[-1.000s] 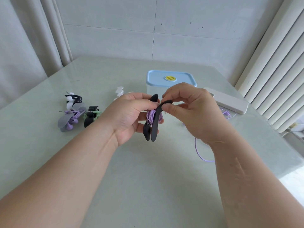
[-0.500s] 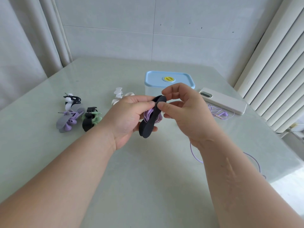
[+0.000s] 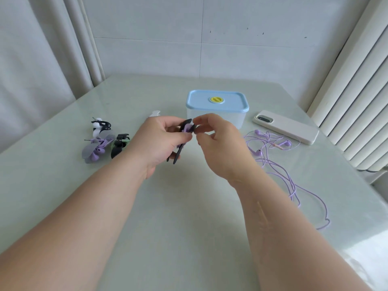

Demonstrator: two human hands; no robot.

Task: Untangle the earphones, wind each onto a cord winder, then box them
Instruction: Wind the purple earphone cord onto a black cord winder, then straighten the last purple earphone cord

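Note:
My left hand (image 3: 161, 141) grips a black cord winder (image 3: 182, 141) with purple earphone cord wound on it, above the table's middle. My right hand (image 3: 216, 141) pinches the winder's top flap with thumb and forefinger. Loose purple earphones (image 3: 270, 143) lie tangled to the right, their cord trailing toward the near right edge. At the left lie three wound sets: a grey winder with purple earphones (image 3: 96, 148), a black winder with green cord (image 3: 119, 147) and a black winder with white earphones (image 3: 99, 126). The box (image 3: 217, 108), clear with a blue lid, stands shut behind my hands.
A white phone (image 3: 285, 126) lies face down right of the box. A white winder (image 3: 155, 113) peeks out behind my left hand. A radiator (image 3: 357, 101) lines the right side; a curtain (image 3: 42, 59) hangs at the left. The table's (image 3: 189, 227) right edge is near.
My hands moved slightly away from me, toward the box. The winder now hangs more upright, and my right fingers moved up to its top flap. The loose purple cord now shows along the right.

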